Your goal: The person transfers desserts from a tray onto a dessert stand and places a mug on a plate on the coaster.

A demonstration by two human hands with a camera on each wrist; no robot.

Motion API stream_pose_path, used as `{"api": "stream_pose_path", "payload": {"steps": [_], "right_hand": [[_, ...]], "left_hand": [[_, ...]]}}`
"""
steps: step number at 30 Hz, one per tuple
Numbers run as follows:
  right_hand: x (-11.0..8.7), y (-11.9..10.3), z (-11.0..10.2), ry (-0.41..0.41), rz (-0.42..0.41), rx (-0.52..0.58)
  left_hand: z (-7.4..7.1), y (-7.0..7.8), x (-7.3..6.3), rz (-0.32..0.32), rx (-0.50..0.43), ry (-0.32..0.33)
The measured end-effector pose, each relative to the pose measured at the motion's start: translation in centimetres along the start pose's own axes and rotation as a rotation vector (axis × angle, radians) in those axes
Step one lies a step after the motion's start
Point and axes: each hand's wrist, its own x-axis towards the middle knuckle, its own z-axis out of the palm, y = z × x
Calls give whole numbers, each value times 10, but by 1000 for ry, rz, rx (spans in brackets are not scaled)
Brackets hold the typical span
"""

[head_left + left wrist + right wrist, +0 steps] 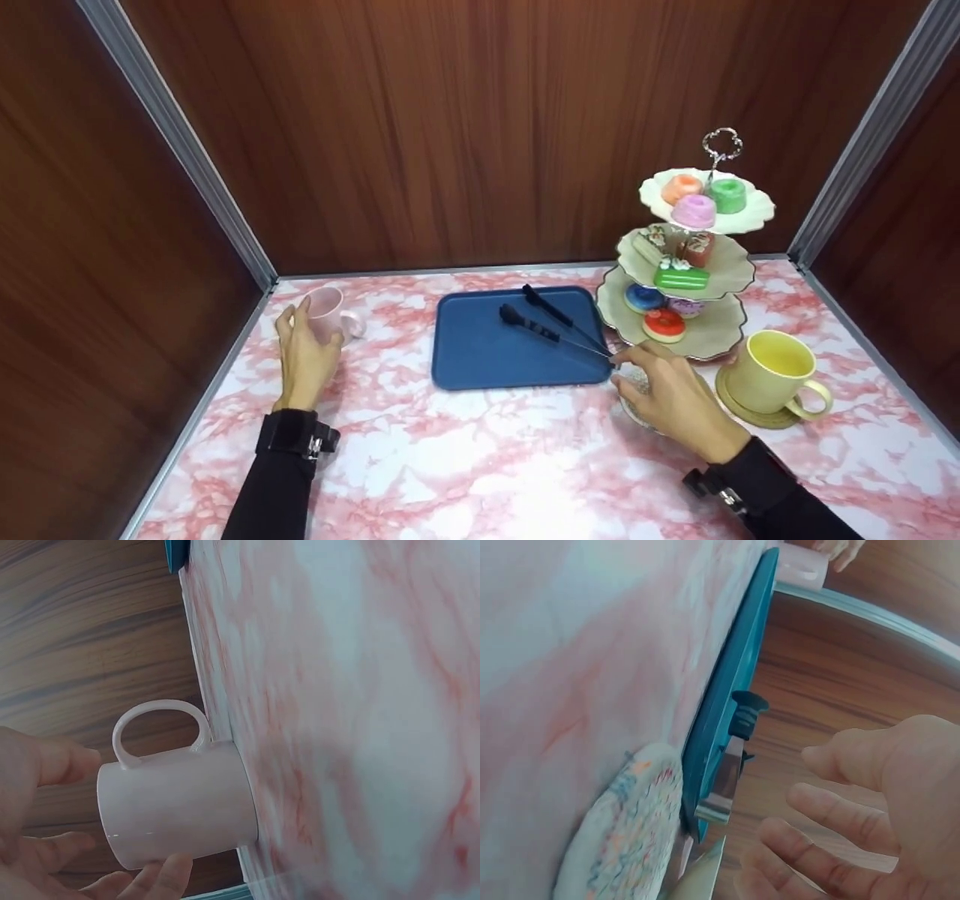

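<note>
At the far left of the table stands a pale pink mug [327,301], upright, with its handle to the right. My left hand [306,364] is at its near side; in the left wrist view the fingertips [174,874] overlap the mug's side, while the thumb stays apart from it. On the blue tray [476,364] lie metal tongs [541,328] with black tips, their joined end at the tray's right edge. My right hand [671,394] hovers by that end, over a round woven coaster [637,832], fingers spread and loosely bent with nothing held.
A three-tier stand [731,330] with toy cakes and donuts rises behind the right hand. To its front right, a yellow mug [765,379] sits on a round coaster [739,409]. Wooden panels [450,135] with metal edges enclose the back and sides.
</note>
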Motion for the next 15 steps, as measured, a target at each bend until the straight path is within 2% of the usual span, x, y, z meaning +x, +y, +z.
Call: {"api": "stream_pose_path", "payload": {"steps": [7, 12, 15], "right_hand": [[8, -10, 5, 7, -17, 27], [13, -16, 8, 10, -32, 46], [15, -19, 9, 8, -32, 51]], "left_hand": [[4, -6, 1, -28, -15, 0], [7, -7, 5, -32, 21, -13], [9, -8, 7, -29, 30, 1]]}}
